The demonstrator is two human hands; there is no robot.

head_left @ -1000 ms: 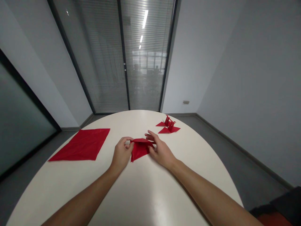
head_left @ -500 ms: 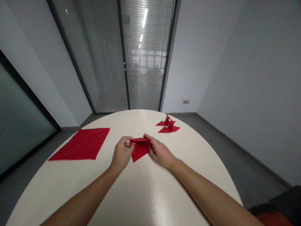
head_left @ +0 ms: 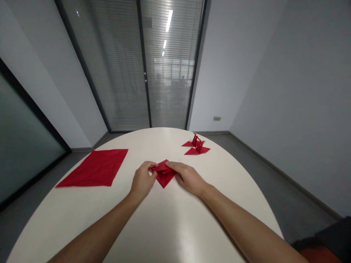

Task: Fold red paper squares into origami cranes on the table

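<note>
Between my two hands, a small folded piece of red paper (head_left: 164, 179) rests on the table with one corner pointing toward me. Its upper layer is partly raised, leaving a dark gap beneath. My left hand (head_left: 143, 179) pinches the left corner between thumb and fingers. On the other side, my right hand (head_left: 189, 177) has its fingers over the right corner and upper layer, with the thumb hidden underneath. Farther off to the right are two red paper cranes (head_left: 197, 149), one close behind the other.
A flat, creased red sheet of paper (head_left: 94, 170) lies at the left of the round white table (head_left: 153, 226), reaching its edge. Past the table stands a glass partition with blinds (head_left: 123, 73). Something black and red (head_left: 326, 241) shows at the lower right.
The raised flap of the folded paper has come down and flattened toward a diamond shape. My right fingers have moved from its far edge onto its top.
</note>
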